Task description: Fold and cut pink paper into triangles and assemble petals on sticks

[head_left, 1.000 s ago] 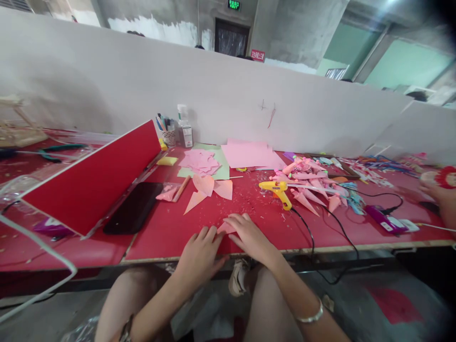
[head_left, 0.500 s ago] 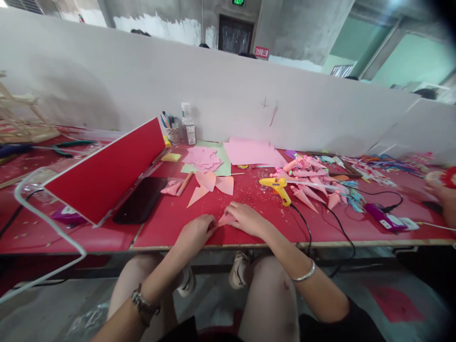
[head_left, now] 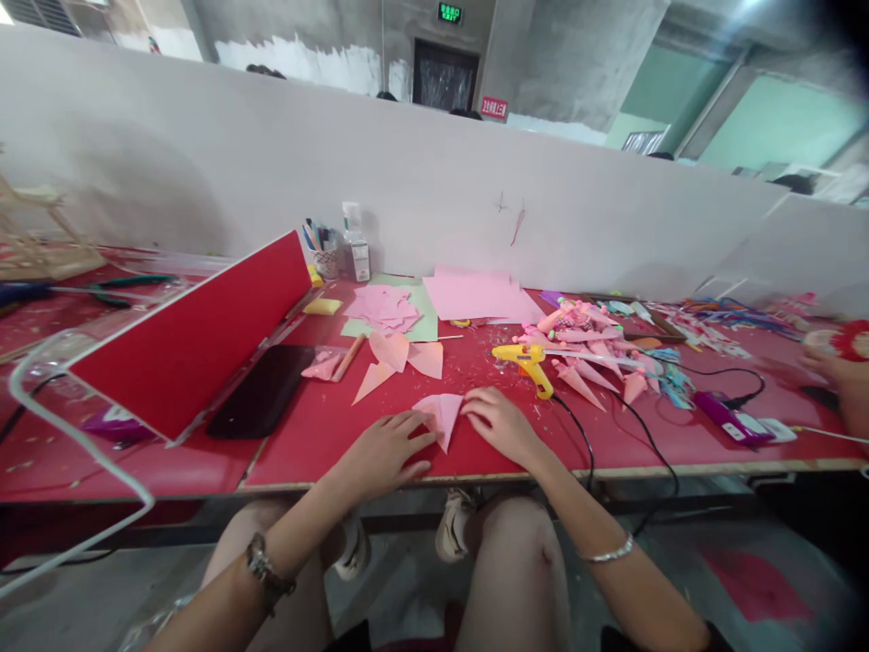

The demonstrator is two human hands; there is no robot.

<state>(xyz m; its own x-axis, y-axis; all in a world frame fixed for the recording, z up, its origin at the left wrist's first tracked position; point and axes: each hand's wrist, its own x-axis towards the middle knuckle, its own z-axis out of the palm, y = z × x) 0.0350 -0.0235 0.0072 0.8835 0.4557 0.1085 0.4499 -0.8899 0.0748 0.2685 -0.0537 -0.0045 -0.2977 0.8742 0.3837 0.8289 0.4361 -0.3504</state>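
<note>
A pink paper piece (head_left: 444, 418), fan-shaped with a crease down it, lies on the red table between my hands, its point towards me. My left hand (head_left: 386, 453) rests at its left side, fingers stretched over the paper's edge and thumb apart. At the right corner is my right hand (head_left: 502, 426), fingers loosely bent and apart, their tips by the paper. Just beyond lie more peach-pink paper cutouts (head_left: 390, 351). To the right, a yellow glue gun (head_left: 533, 364) lies beside a pile of pink paper cones (head_left: 590, 340).
A black phone (head_left: 262, 394) and a raised red board (head_left: 196, 335) are on the left. Pink sheets (head_left: 475, 294) lie at the back near a bottle (head_left: 356, 244) and pen cup (head_left: 324, 258). Cables run over the front edge; a purple box (head_left: 730, 418) sits right. Another person's arm (head_left: 842, 371) shows far right.
The pink paper, folded small between my fingertips before, now lies spread out flat. My hands have moved apart and their fingers have loosened. The view has shifted slightly.
</note>
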